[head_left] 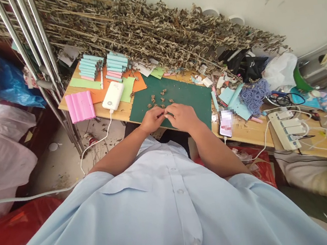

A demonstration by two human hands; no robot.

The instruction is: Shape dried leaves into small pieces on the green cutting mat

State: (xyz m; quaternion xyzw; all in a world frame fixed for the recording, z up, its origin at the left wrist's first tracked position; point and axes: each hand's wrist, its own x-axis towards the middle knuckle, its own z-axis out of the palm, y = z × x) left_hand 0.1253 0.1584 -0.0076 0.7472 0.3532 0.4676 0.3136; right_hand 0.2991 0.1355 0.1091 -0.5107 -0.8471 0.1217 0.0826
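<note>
My left hand [152, 119] and my right hand [183, 117] meet at the near edge of a dark green cutting mat [188, 94]. Both are closed, with thumbs and fingertips pinched together. Whatever sits between the fingertips is too small and covered to make out. Just beyond them on the mat lie several small brown clumps of dried leaf [153, 99]. A white power bank [113, 95] with a cable plugged in rests to the left of the mat.
Dried leafy stalks [136, 24] are heaped along the wall. Blue and pink paper rolls [116, 62] are stacked at back left, near a pink folded piece [80, 106]. At right are a phone [225, 124], purple yarn [254, 96] and a power strip [284, 131]. Metal poles [39, 55] stand left.
</note>
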